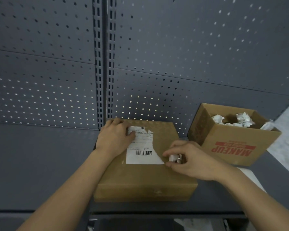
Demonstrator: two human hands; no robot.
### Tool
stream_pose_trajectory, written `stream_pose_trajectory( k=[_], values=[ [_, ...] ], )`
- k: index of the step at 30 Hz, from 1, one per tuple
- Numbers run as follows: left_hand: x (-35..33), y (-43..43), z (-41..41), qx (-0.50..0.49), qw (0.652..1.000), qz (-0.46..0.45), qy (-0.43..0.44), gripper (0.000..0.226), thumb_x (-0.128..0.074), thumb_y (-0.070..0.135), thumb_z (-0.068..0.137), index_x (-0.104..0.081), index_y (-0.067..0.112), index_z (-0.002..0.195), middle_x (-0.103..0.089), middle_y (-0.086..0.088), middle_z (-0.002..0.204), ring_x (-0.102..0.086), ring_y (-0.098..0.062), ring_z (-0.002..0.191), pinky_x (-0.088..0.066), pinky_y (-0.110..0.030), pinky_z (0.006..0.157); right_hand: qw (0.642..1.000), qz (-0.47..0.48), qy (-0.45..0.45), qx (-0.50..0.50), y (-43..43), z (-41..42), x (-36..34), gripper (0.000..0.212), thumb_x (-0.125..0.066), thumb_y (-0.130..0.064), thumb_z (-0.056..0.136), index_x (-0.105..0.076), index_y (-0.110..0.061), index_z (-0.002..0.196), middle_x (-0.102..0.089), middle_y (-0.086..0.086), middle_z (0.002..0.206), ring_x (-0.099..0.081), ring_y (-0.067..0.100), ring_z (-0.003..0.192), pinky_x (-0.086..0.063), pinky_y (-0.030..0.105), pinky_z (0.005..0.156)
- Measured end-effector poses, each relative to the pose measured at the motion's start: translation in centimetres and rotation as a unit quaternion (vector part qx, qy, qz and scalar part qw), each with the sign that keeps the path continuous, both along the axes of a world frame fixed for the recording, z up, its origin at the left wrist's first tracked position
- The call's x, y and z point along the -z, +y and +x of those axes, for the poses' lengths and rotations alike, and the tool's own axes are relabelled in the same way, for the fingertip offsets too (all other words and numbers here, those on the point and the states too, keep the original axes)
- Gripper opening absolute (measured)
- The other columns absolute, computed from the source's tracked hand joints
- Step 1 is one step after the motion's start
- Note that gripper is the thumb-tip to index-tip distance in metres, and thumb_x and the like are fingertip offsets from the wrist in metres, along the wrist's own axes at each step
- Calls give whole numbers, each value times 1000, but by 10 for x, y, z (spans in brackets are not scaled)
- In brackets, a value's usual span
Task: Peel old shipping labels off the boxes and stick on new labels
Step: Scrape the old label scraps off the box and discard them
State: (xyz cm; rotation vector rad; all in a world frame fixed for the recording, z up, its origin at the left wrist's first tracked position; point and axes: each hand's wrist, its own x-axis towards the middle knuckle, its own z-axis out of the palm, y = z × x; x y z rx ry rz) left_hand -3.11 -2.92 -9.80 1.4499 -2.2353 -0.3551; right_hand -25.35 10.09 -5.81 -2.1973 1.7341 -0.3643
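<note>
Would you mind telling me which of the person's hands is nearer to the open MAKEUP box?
Right. The right hand pinches a label scrap just beside the MAKEUP box; the left hand presses the label farther left.

Only the person's two arms show, reaching up from the bottom edge of the view. The left forearm [68,187] is bare along its whole visible length, slim and smooth, narrowing toward the wrist. The left hand [114,137] is bare as well, with the knuckles showing as low ridges across its back. The right forearm [257,195] is uncovered right down to the lower corner. The right hand [192,161] is bare, and its fingers look slender. The nails seem short, though the picture is too soft and dim to be sure. The wide lens stretches both arms toward the corners.
</note>
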Motion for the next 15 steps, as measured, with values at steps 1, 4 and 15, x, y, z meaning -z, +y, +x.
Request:
stream_pose_trajectory(
  k=[1, 4, 15],
  values=[
    [-1, -1, 0, 5, 1000, 0, -7, 40, -55, 40, 94, -64, 18, 127, -55, -3, 135, -42, -30, 129, -39, -41, 107, 1000, 11, 4, -7, -2, -1, -2, 33, -70, -42, 87, -70, -30, 118, -59, -19, 102, -57, 2, 96, -48, 23, 87],
    [-7, -3, 2, 32, 999, 18, -40, 35, -53, 39, 96, -67, 15, 117, -60, -4, 122, -51, -29, 120, -40, -39, 105, 999, 42, 4, -32, -7, -3, -7, 33, -73, -41, 85, -72, -30, 116, -60, -19, 103, -57, 2, 98, -46, 20, 87],
    [-13, 47, 16, 17, 999, 44, -15, 48, -52, 45, 97, -53, 22, 140, -43, 1, 147, -28, -18, 140, -31, -36, 110, 981, -51, 61, -176, -15, 0, -3, 21, -62, -28, 96, -76, -19, 108, -61, -12, 103, -51, -12, 83, -35, 3, 78]
  ],
)
